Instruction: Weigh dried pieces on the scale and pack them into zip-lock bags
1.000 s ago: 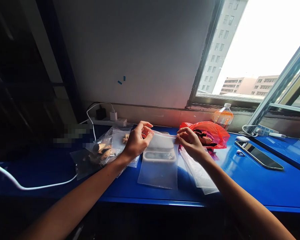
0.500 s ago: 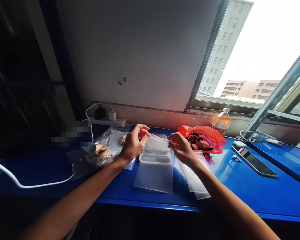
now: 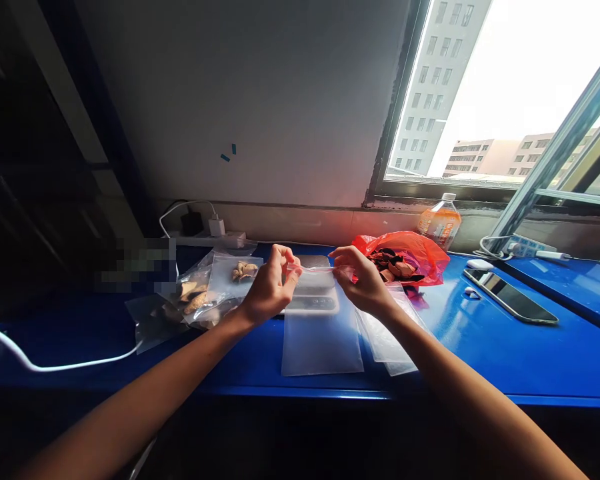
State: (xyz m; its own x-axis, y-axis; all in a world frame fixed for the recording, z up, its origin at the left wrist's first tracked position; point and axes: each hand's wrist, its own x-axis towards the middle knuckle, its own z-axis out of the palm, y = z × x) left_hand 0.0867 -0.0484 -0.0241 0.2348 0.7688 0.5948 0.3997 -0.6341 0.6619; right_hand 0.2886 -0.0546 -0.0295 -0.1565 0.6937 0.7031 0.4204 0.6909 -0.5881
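Note:
A clear zip-lock bag (image 3: 323,343) hangs flat between my two hands, its reddish zip edge at the top. My left hand (image 3: 275,283) pinches the left end of that edge between thumb and fingers. At the right end, my right hand (image 3: 360,280) grips it the same way. Nothing shows inside the bag. Through the plastic I see a pale kitchen scale (image 3: 314,260) with a display, partly covered by the bag. Under my right forearm lie several flat clear bags (image 3: 390,337). Left of my left hand are clear bags with tan dried slices (image 3: 195,297).
A red plastic bag (image 3: 433,257) of dark reddish pieces sits at the back right, before an orange drink bottle (image 3: 441,220). A phone (image 3: 513,297), an earbud (image 3: 472,293) and its case (image 3: 479,265) lie right. A white cable (image 3: 80,367) crosses the left side.
The bag has swung slightly right, and its mouth is held straighter between my hands. The view has shifted a little, and the scale's display now shows more clearly through the plastic.

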